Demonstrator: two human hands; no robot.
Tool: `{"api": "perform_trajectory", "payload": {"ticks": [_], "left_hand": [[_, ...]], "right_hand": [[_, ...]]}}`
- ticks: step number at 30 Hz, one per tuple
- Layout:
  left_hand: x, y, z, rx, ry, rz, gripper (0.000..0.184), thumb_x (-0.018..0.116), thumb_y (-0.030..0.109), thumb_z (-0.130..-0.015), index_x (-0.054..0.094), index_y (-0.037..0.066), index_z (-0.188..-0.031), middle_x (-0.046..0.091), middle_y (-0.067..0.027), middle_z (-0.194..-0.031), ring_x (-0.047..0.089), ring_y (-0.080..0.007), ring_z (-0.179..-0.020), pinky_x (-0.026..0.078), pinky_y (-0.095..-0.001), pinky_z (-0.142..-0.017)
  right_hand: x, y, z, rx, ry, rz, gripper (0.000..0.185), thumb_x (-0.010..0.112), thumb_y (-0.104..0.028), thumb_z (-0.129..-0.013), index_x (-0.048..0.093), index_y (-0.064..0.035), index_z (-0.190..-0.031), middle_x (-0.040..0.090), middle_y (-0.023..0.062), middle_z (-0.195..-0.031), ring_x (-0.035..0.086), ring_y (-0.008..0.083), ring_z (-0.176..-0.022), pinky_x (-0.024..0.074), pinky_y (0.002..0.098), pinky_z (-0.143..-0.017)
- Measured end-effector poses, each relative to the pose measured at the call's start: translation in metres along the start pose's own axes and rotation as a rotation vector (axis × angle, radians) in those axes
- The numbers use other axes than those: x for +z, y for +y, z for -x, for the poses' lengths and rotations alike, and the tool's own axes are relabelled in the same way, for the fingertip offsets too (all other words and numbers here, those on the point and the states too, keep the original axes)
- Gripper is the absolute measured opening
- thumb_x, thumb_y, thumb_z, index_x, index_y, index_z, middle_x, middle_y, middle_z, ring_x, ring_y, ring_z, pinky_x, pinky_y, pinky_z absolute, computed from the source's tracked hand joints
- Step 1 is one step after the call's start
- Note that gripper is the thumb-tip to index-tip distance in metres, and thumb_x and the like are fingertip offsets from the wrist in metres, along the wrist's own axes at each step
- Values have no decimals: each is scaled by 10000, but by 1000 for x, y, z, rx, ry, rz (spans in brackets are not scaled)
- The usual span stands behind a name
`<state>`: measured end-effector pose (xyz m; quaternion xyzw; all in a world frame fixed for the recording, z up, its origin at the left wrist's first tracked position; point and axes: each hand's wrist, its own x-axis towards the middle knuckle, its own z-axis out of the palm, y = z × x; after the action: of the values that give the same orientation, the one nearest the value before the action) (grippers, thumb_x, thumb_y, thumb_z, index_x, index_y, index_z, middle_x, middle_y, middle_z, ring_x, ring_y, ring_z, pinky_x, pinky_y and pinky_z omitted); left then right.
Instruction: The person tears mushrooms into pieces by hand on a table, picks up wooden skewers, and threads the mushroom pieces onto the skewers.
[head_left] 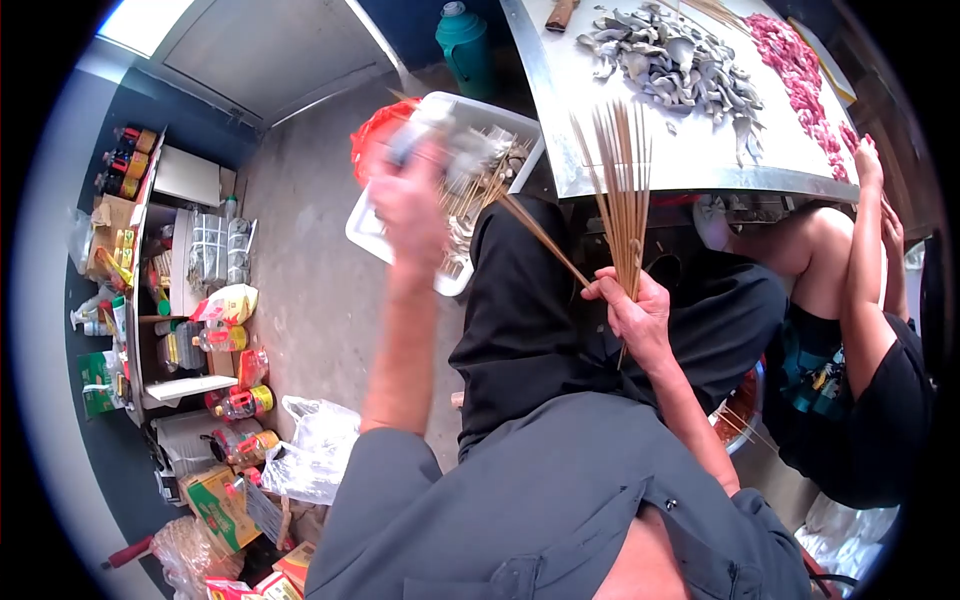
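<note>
A fan of thin bamboo skewers (625, 190) stands up from my right hand (638, 310), whose fingers are closed round their lower ends. One bundle leans left from the same hand toward the tray. My left hand (412, 190) is smeared by motion above the left part of a white tray (365, 235); a blurred pale and dark shape is beside its fingers, and I cannot make out what it holds. Skewers with greyish pieces (460, 225) lie in the tray, next to a red plastic bag (375, 135).
A metal-edged table (560, 120) holds grey mushroom pieces (680, 65) and red meat pieces (795, 75). Another person (850, 330) sits at the right, hands near the table edge. A teal flask (462, 45) stands behind the tray. Shelves with bottles (185, 345) line the left wall.
</note>
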<state>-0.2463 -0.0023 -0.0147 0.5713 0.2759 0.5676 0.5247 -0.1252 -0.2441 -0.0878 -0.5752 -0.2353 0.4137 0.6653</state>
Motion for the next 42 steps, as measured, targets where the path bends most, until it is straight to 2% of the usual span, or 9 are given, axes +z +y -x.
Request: {"api": "perform_trajectory", "payload": {"ticks": [2,9,14,19,26,31,36,38,42], "left_hand": [[-34,14,-55,-6,77,187,191,647,6,-877,582,-8,-1056,660,-135,-1024,667,-222,-905,567,-322,-800],[-109,-54,-132,-242,-112,-186,200,639,83,-897,639,49,-1094,696,-68,-955,684,-141,-780,572,-244,-621],[-59,-135,-92,-487,-511,-168,270,629,55,-817,599,-13,-1077,658,-70,-897,636,-148,-804,526,-298,-638],[-8,-187,-83,-707,-545,-76,255,648,39,-847,580,-3,-1089,676,-69,-909,645,-131,-752,530,-283,-663],[-1,-212,-65,-87,-498,-993,423,745,300,-740,673,47,-1071,655,-176,-964,625,-322,-912,490,-408,-808],[-6,-212,-59,11,-423,-1000,386,730,324,-759,659,36,-1006,634,-162,-960,607,-311,-919,479,-418,-805],[16,-121,-55,-96,-339,-467,221,627,169,-873,657,-6,-1004,646,-67,-835,611,-173,-783,487,-294,-730],[38,-35,-47,-153,-471,-103,184,567,96,-922,649,-25,-1034,640,-74,-813,599,-172,-769,478,-273,-727],[58,114,-18,251,-1028,365,128,476,3,-896,592,6,-842,597,-147,-898,565,-225,-752,470,-325,-636]], "right_hand": [[-5,13,4,-5,15,4,155,596,-147,-957,612,-12,-1032,689,69,-790,411,3,-428,312,169,-390],[1,22,8,52,58,2,174,604,-170,-958,617,-14,-1034,644,37,-705,396,2,-431,292,169,-397],[2,26,4,63,98,24,164,597,-150,-956,625,-9,-1033,628,26,-687,394,4,-447,291,171,-417],[0,27,9,122,129,57,167,593,-149,-955,624,-2,-1029,620,25,-669,403,8,-451,307,175,-423],[-4,30,10,119,127,49,182,589,-159,-958,624,1,-1038,619,24,-674,397,18,-451,316,183,-440],[-2,27,8,103,109,68,162,605,-152,-944,641,-5,-1003,623,9,-658,433,20,-481,337,191,-460],[-6,33,15,63,143,26,154,611,-154,-938,646,-14,-992,622,-4,-648,436,22,-470,336,194,-449],[-10,34,18,121,150,33,157,611,-163,-938,644,-17,-986,619,-4,-647,431,23,-461,330,197,-437],[-9,36,20,140,152,4,170,598,-185,-941,636,-24,-978,598,-7,-621,423,26,-449,324,198,-425]]}}
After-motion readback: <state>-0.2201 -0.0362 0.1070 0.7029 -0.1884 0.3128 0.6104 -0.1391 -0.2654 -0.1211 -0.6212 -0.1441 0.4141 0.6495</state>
